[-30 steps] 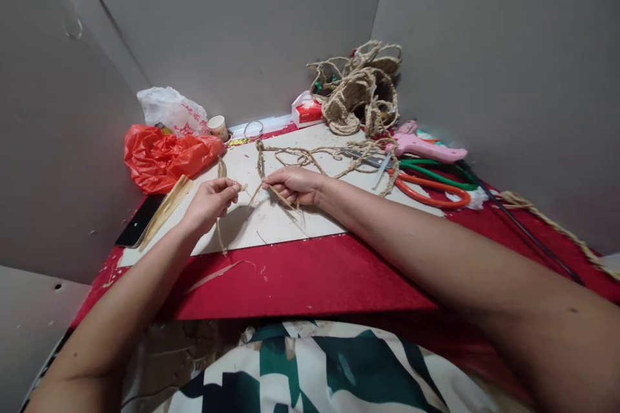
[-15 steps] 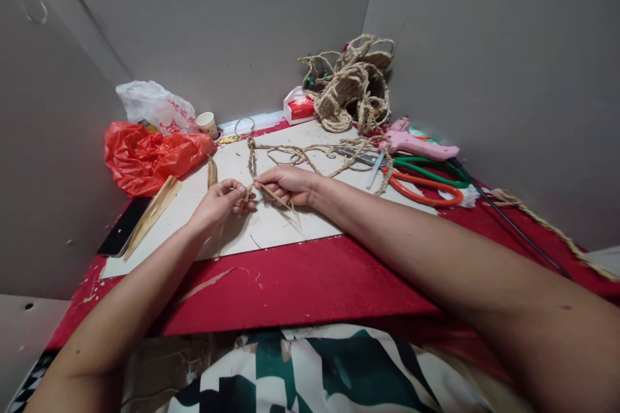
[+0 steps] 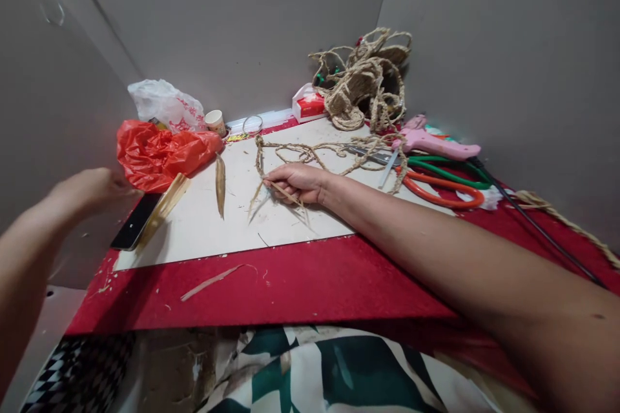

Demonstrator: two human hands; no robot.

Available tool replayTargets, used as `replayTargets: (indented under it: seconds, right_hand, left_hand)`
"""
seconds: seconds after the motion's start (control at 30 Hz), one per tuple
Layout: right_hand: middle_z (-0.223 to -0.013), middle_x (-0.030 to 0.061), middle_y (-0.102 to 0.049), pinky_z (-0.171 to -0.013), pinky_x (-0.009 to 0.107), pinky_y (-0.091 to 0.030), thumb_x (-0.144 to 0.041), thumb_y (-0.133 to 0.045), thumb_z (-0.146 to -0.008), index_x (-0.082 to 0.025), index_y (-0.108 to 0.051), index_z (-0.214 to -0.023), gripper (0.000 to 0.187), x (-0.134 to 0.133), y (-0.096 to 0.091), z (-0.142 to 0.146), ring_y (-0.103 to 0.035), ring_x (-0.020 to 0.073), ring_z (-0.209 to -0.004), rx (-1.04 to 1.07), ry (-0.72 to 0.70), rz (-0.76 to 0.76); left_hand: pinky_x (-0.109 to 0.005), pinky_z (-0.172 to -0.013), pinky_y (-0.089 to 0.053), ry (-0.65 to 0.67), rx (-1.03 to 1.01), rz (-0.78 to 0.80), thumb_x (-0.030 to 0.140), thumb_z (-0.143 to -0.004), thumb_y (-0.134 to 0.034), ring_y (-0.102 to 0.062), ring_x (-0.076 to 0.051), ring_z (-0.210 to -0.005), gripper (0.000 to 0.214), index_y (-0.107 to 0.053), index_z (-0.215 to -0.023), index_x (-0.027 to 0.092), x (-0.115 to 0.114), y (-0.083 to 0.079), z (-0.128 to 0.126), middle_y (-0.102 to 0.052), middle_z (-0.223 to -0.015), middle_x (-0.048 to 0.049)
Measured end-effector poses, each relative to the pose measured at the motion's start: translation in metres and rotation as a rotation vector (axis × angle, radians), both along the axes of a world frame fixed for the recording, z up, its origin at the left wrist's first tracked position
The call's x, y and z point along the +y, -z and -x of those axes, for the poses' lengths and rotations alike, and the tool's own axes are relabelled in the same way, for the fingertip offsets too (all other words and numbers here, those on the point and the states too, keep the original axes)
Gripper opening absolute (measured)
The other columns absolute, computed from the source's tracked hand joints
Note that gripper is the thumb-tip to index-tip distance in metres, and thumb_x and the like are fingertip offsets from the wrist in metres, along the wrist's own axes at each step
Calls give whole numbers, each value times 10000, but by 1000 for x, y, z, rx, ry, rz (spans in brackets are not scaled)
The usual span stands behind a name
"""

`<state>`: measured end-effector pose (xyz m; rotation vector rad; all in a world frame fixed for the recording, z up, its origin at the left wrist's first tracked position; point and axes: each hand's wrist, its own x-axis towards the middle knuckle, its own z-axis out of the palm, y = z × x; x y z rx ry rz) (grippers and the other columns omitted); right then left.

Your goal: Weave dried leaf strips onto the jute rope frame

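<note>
My right hand (image 3: 299, 182) is closed in a pinch on the lower end of a braided straw cord (image 3: 259, 156), with loose straw strands (image 3: 256, 201) hanging out below the fingers. From there the cord runs up and away to the right over a white board (image 3: 194, 219). My left hand (image 3: 94, 190) is lifted off to the left, near a red plastic bag (image 3: 167, 151) and above a phone (image 3: 135, 222). Its fingers are smeared by motion, so what they hold, if anything, cannot be made out. A dried leaf strip (image 3: 220, 186) lies between the hands.
Folded straw leaves (image 3: 162, 210) lie by the phone. To the right are large scissors (image 3: 443, 190) with orange and green handles and a pink glue gun (image 3: 436, 142). Coiled straw rope (image 3: 363, 87), a red-and-white box (image 3: 309, 104) and a paper cup (image 3: 215, 122) stand at the back.
My left hand has left the straw strands and swung out to the left, rising toward the wall. My right hand keeps its pinch on the cord. The view has shifted slightly.
</note>
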<state>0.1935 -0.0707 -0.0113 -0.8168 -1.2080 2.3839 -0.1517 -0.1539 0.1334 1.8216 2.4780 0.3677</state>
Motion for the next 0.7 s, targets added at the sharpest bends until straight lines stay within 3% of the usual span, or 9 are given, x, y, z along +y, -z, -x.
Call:
replayTargets:
  seconds: [0.07, 0.13, 0.2, 0.27, 0.37, 0.43, 0.53, 0.63, 0.7]
  right_hand:
    - [-446, -110, -180, -300, 118, -128, -180, -466, -881, -153, -428, -654, 232, -1, 0, 0, -102, 24, -352, 24, -6, 0]
    - [-440, -109, -186, -298, 117, -137, -173, -466, -880, -153, -427, -657, 227, -1, -2, -2, -107, 24, -349, 37, 4, -1]
    - [-429, -104, -193, -291, 118, -143, -163, -435, -890, -156, -417, -652, 240, -1, -6, -5, -110, 28, -346, 45, 19, 13]
    - [-415, -100, -197, -283, 119, -150, -158, -405, -900, -161, -412, -653, 247, 0, -11, -10, -113, 34, -341, 60, 40, 27]
    - [-406, -95, -220, -272, 123, -171, -165, -411, -895, -165, -425, -674, 222, 4, -20, -19, -138, 43, -334, 98, 69, 10]
    - [-406, -90, -239, -270, 127, -186, -163, -419, -886, -163, -434, -681, 206, 7, -23, -24, -157, 47, -331, 114, 89, -15]
    - [-400, -84, -255, -267, 128, -191, -144, -401, -878, -160, -437, -674, 208, 8, -24, -26, -165, 50, -331, 109, 113, -37]
    - [-395, -79, -280, -263, 130, -182, -145, -397, -875, -163, -433, -675, 205, 8, -24, -24, -170, 52, -326, 92, 128, -45]
    - [-392, -79, -288, -264, 132, -178, -154, -405, -877, -166, -432, -676, 203, 7, -24, -23, -169, 51, -319, 87, 127, -42]
  left_hand:
    - [-317, -606, -384, -206, 382, 68, 413, -482, -746, -596, -275, -684, 231, -601, -510, 236, -13, -27, 6, -520, -456, -21]
    - [-345, -631, -391, -221, 507, -99, 522, -595, -645, -593, -283, -733, 268, -613, -598, 256, -29, -50, 1, -477, -486, -11]
    - [-316, -599, -370, -163, 411, -237, 581, -713, -513, -573, -238, -690, 361, -640, -742, 243, -44, -63, -16, -436, -498, 10]
    - [-278, -566, -325, -105, 265, -290, 571, -767, -475, -539, -169, -635, 404, -664, -847, 222, -53, -60, -40, -439, -520, 24]
    - [-263, -577, -347, 131, -9, -351, 496, -729, -577, -491, -117, -612, 344, -682, -844, 189, -46, -27, -75, -561, -630, 27]
    - [-254, -583, -372, 274, -144, -213, 456, -708, -615, -518, -126, -625, 329, -686, -827, 158, -31, 5, -91, -617, -696, -5]
    - [-240, -510, -334, 426, -222, -22, 402, -652, -667, -493, -121, -521, 291, -706, -806, 158, -1, 55, -108, -599, -605, -10]
    - [-237, -513, -331, 468, -276, 2, 303, -609, -696, -494, -123, -494, 345, -713, -932, 185, 24, 92, -123, -593, -578, 7]
    - [-236, -507, -318, 480, -270, 28, 255, -589, -701, -474, -121, -478, 277, -717, -859, 194, 36, 106, -131, -576, -545, 14]
